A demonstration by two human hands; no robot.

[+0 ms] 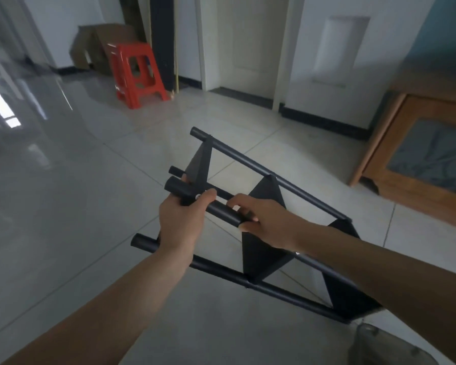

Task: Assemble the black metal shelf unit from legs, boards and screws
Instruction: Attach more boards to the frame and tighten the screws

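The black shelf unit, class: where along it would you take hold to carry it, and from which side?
Grip the shelf unit by its nearest round leg, from above, as the left hand and right hand do. The unit lies tipped on its side, so that leg runs uppermost. It is slim enough for fingers to wrap; the flat boards offer only thin edges.
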